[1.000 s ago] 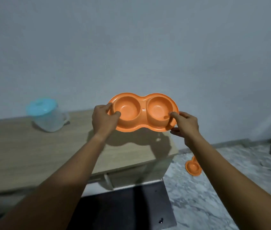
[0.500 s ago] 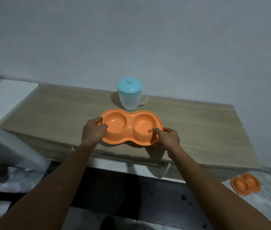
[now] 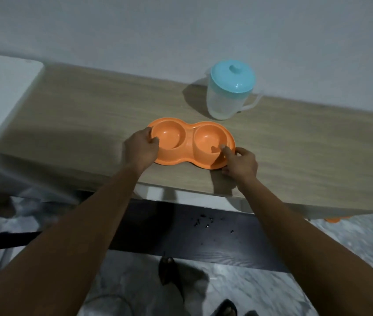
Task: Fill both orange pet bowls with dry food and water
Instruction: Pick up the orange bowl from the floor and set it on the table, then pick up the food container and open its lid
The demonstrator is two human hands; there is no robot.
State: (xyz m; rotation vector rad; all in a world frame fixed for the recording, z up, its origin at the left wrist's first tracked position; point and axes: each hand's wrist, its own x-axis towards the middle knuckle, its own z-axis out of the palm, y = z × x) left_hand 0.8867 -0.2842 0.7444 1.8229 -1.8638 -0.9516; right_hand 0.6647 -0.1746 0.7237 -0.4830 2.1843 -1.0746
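Note:
An orange double pet bowl (image 3: 190, 142) rests on the wooden table top (image 3: 89, 124), near its front edge. Both of its round wells look empty. My left hand (image 3: 140, 148) grips the bowl's left rim, thumb inside the left well. My right hand (image 3: 239, 161) holds the right rim, with a finger over the edge of the right well. A clear plastic pitcher with a light blue lid (image 3: 229, 90) stands upright behind the bowl, to the right, handle pointing right. A sliver of a second orange bowl (image 3: 337, 218) shows on the floor under the table's right end.
A white surface (image 3: 0, 87) adjoins the table on the left. A dark mat (image 3: 192, 236) with small dark crumbs lies on the marble floor under the table's front. A plain wall backs the table.
The bowl came down from mid-air onto the table, and both hands stayed on its rims. The view has swung, so the pitcher now sits at the right rear.

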